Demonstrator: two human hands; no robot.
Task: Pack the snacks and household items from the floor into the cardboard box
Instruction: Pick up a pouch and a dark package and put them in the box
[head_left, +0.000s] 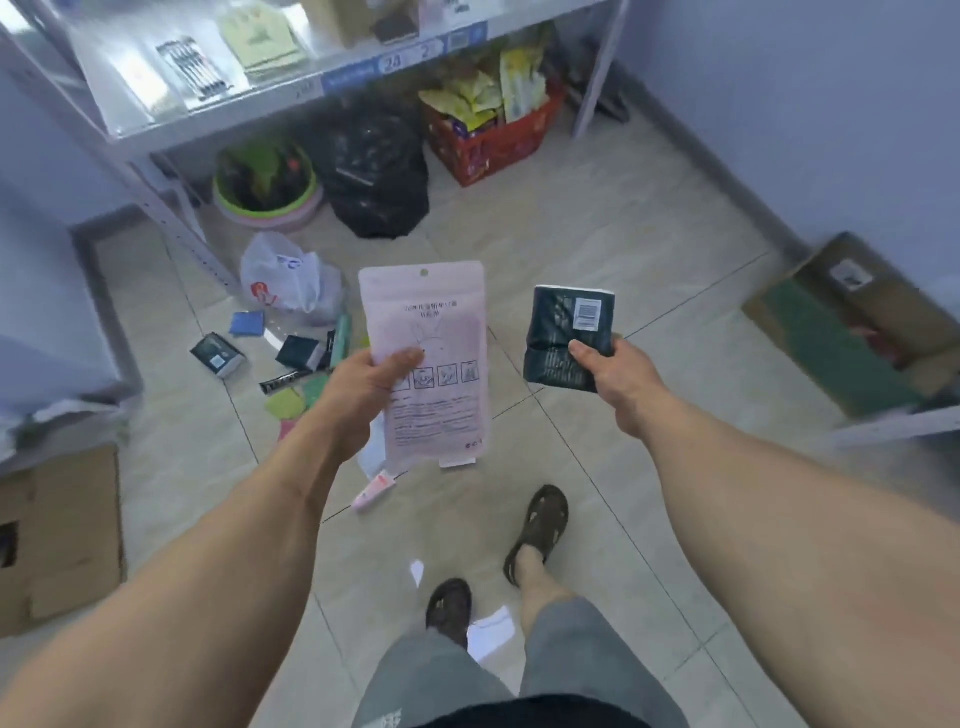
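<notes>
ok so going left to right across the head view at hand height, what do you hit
dark packet on the floor → left hand → pink pouch held in it → dark green pack → right hand gripping it → open cardboard box by the wall

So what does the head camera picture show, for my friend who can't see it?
A standing person holds a pale pink packet in the left hand and a dark packet in the right hand. More small items lie scattered on the tiled floor, and an open cardboard box sits to the right.
</notes>
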